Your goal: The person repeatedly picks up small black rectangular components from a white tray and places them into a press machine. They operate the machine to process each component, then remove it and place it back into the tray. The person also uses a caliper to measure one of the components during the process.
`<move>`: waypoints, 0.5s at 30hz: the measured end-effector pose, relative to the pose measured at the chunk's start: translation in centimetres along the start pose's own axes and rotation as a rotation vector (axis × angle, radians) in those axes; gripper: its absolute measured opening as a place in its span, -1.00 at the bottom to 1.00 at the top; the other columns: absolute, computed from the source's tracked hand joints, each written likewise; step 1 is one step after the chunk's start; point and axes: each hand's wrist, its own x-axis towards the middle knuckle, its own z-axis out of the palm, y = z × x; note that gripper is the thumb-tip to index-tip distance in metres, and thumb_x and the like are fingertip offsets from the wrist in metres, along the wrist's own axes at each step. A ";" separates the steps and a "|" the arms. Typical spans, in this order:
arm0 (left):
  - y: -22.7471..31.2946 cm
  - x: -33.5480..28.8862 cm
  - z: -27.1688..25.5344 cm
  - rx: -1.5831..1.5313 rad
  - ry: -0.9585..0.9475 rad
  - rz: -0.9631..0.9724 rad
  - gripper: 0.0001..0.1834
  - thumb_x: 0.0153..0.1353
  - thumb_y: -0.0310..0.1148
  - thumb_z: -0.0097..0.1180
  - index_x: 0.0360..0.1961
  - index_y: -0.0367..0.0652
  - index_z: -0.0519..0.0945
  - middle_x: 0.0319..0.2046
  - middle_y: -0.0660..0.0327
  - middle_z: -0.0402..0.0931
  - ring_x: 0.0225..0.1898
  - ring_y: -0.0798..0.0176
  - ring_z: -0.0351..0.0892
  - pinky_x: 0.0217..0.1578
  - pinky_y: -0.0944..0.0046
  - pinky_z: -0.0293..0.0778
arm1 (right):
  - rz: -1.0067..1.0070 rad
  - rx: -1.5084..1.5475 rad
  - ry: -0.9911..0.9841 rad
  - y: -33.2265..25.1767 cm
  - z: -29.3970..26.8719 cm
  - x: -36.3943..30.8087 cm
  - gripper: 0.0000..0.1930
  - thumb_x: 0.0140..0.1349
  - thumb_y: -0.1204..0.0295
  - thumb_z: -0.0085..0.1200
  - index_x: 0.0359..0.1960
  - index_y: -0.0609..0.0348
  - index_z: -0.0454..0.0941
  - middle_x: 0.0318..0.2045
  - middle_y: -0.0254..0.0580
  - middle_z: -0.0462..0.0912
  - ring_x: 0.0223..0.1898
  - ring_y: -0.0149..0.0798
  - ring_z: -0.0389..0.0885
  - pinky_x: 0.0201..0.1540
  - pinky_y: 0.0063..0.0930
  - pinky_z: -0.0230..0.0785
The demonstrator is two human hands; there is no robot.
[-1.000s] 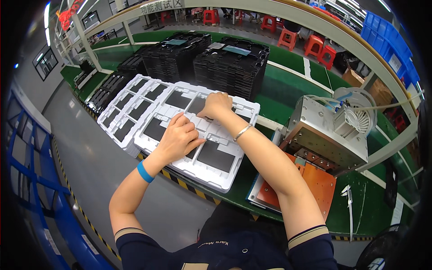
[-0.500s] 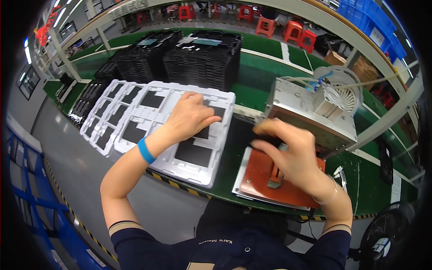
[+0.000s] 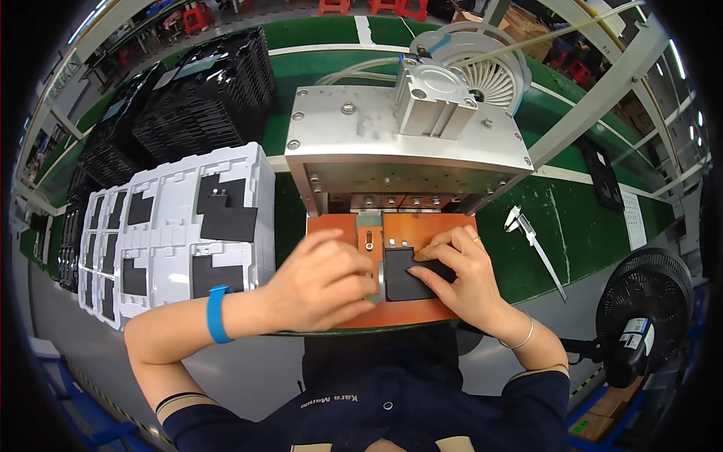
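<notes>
A flat black rectangular piece (image 3: 403,282) with a notched upper edge lies on the orange plate (image 3: 339,223) of a metal press. My right hand (image 3: 463,275) pinches its right end between thumb and fingers. To the left of the piece, my left hand (image 3: 324,282) hovers with loosely bent, separated fingers and nothing visible in them. Its fingertips come close to a narrow metal strip (image 3: 381,280) along the piece's left edge; whether they touch it is unclear. A white moulded tray (image 3: 169,248) at the left carries several black pieces, one (image 3: 230,224) lying askew.
The silver press housing (image 3: 410,158) with a cylinder on top rises just beyond my hands. Stacked black trays (image 3: 203,98) stand at the far left. Calipers (image 3: 536,248) rest on the green bench at right, with a black fan (image 3: 644,301) beyond the edge.
My view has swung to the right. My left hand has left the white tray and come over to the orange plate. My right hand has lowered, and the black piece now lies under it.
</notes>
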 end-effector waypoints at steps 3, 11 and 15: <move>-0.4 -0.8 1.3 -0.096 -0.111 -0.016 -0.77 0.08 -0.27 0.24 -0.23 -0.01 0.55 -0.14 0.26 0.50 -0.09 0.18 0.48 0.20 -0.06 0.14 | -0.074 0.016 0.015 0.2 0.8 0.6 -0.79 -0.01 0.57 0.27 -0.28 0.18 0.62 -0.32 -0.26 0.55 -0.28 -0.15 0.46 -0.19 -0.34 0.35; -1.0 -0.6 1.4 -0.081 -0.322 0.004 -0.65 0.16 -0.15 0.08 -0.02 0.07 0.63 0.14 0.33 0.47 0.18 0.10 0.31 0.30 -0.22 -0.15 | -0.178 -0.162 -0.096 -0.4 1.3 1.0 -0.66 -0.04 0.58 0.13 -0.14 0.28 0.56 -0.18 -0.14 0.55 -0.10 -0.13 0.49 -0.04 -0.27 0.33; -0.9 -0.7 1.3 -0.061 -0.346 0.005 -0.62 0.16 -0.13 0.04 -0.01 0.07 0.65 0.17 0.37 0.46 0.20 0.08 0.30 0.33 -0.25 -0.23 | -0.165 -0.221 -0.083 -0.5 1.7 1.0 -0.63 -0.05 0.54 0.14 -0.12 0.31 0.54 -0.15 -0.13 0.53 0.00 -0.13 0.47 0.01 -0.27 0.31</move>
